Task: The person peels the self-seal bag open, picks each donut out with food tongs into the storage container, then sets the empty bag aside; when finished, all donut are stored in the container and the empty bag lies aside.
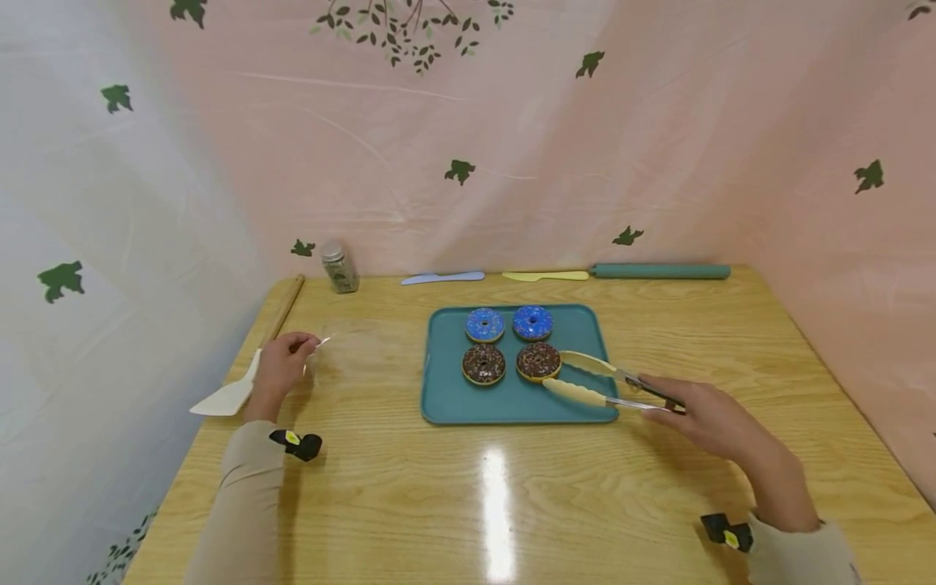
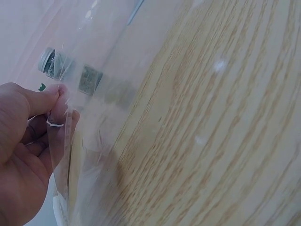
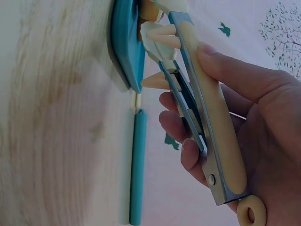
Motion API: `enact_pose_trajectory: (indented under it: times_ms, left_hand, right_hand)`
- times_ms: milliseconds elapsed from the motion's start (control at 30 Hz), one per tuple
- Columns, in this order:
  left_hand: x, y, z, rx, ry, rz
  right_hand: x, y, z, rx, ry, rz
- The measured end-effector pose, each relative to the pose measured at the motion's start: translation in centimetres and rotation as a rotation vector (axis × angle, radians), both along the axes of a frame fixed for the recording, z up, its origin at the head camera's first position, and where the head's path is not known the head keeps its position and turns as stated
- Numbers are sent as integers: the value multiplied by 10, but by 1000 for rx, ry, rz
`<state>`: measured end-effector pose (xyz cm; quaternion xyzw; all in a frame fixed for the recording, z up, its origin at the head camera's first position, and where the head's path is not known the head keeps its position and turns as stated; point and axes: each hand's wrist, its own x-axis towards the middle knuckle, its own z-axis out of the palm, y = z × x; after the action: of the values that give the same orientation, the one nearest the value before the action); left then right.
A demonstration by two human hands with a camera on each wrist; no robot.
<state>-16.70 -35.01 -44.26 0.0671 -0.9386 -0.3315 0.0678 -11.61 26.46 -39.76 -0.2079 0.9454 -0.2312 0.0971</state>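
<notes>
My left hand (image 1: 280, 370), at the table's left side, pinches the edge of a clear plastic bag (image 2: 96, 125) between thumb and fingers. The see-through film spreads over the wood to the right. My right hand (image 1: 717, 418) grips a pair of tongs (image 1: 578, 393) with cream tips and metal arms. In the right wrist view, thumb and fingers curl round the handles (image 3: 214, 113). The spread tips reach the right side of a brown sprinkled donut (image 1: 539, 360) on the teal tray (image 1: 512, 408). Another brown donut (image 1: 483, 365) and two blue ones (image 1: 485, 325) lie beside it.
A white spatula (image 1: 228, 396) with a wooden handle lies at the left edge. Along the back are a spice jar (image 1: 340, 268), a blue knife (image 1: 444, 277), a yellow knife (image 1: 544, 276) and a green rod (image 1: 660, 271). A patterned cloth (image 1: 512, 122) hangs behind.
</notes>
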Motion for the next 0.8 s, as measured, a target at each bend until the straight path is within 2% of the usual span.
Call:
enact_pose_trajectory:
  times_ms: [200,367,533,700,800]
  left_hand:
    - [0,3,-1,4,5,-9]
    - [0,5,-1,-1,31,-19]
    - [-1,7,-1,-12,40,-37]
    - [-4,9,-4,-39,54,-36]
    - [-6,10,-7,-54,69,-27]
  right_hand:
    - [1,-1,-1,10,0,-8]
    - [3,4,3,1,-42,-29]
    - [4,18,8,-45,-74,-94]
    - [-2,28,4,-97,-18,-174]
    - [-6,30,-3,-107,18,-253]
